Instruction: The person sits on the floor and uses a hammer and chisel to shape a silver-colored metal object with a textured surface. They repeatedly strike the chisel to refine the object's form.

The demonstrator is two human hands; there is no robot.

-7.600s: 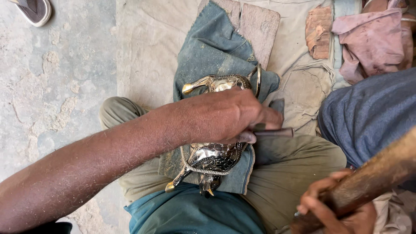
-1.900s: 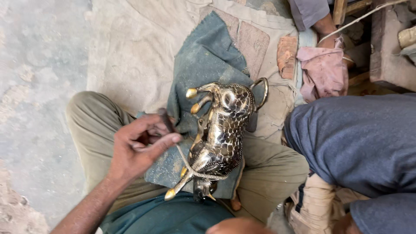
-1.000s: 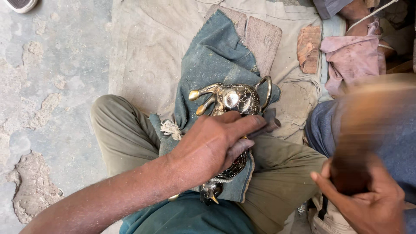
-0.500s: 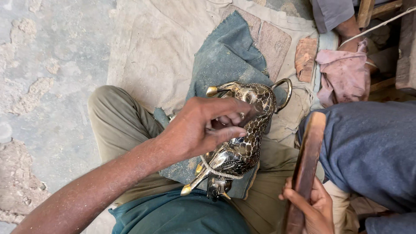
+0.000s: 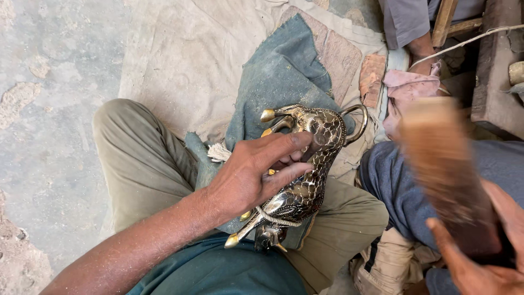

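Note:
A shiny engraved brass animal figure lies on a blue-green cloth across my lap, tied with a pale cord round its body. My left hand rests on its flank, fingers stretched toward the head and holding a small tool against the metal. My right hand is at the lower right, gripping a thick wooden mallet that is blurred and raised above my knee.
Beige sacking covers the concrete floor ahead. Pink and brown rags lie at the upper right beside a wooden block. Another person's sleeve and arm show at the top right.
My right hand has swung the wooden mallet up and to the right, now blurred. My left hand stays on the brass figure, fingers shifted toward its head.

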